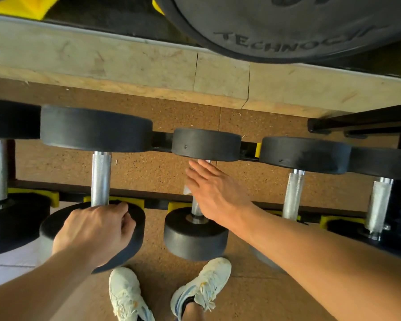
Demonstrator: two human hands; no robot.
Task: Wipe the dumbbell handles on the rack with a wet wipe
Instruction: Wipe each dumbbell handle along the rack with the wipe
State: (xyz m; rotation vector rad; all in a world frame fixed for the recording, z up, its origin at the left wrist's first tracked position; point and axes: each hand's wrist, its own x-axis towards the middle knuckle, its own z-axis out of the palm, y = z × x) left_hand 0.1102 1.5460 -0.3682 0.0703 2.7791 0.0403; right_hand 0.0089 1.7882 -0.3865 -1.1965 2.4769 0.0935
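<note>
I see a black rack (158,203) with yellow pads, and it holds five dumbbells in a row. Each one has a shiny metal handle and black round ends.

My left hand (95,230) is curled over the near end of the second dumbbell (97,135) from the left, and its fingers grip the edge of that black end, just below the handle (100,179).

My right hand (212,193) lies over the handle of the middle dumbbell (205,144) — the smallest one. The fingers are stretched out flat and point to the far end. A small white bit, the wet wipe (186,189), peeks out from under this hand, next to the handle. I cannot tell how the hand holds it.

Two more dumbbells sit to the right, and one big one at the far left edge.

Behind the rack is a wooden step (125,66) with one big black weight plate (287,26) on it. Below I see two white shoes (125,295) on the brown floor.
</note>
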